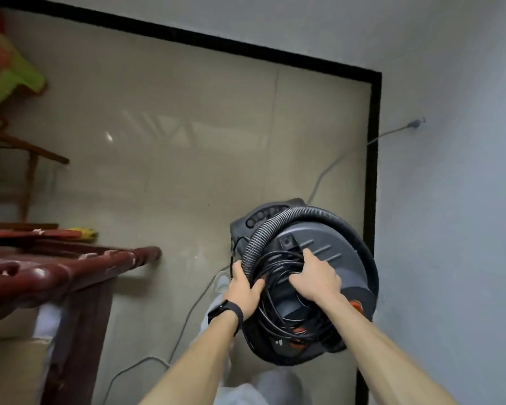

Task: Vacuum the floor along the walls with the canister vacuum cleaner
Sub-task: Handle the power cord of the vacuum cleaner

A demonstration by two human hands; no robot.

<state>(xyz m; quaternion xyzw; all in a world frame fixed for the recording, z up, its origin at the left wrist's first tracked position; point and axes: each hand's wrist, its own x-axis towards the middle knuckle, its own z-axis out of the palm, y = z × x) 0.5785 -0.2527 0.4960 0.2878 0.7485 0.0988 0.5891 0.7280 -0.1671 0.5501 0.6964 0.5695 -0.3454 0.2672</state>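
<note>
A round dark grey canister vacuum (330, 247) stands on the beige tiled floor beside the right wall. Its ribbed black hose (275, 220) curls over the lid, and a bundle of black cord (278, 290) lies coiled on top. My left hand (243, 287), with a black watch on the wrist, grips the hose and the edge of the cord coil. My right hand (316, 276) grips the cord loops at the middle of the lid. Orange catches (355, 305) show at the near rim.
A black skirting (373, 159) runs along the far and right walls to a corner. A thin grey cable (327, 168) leads from a wall plug down across the floor. Dark red wooden furniture (70, 270) stands at the left, with a green plastic stool (9, 80) further back.
</note>
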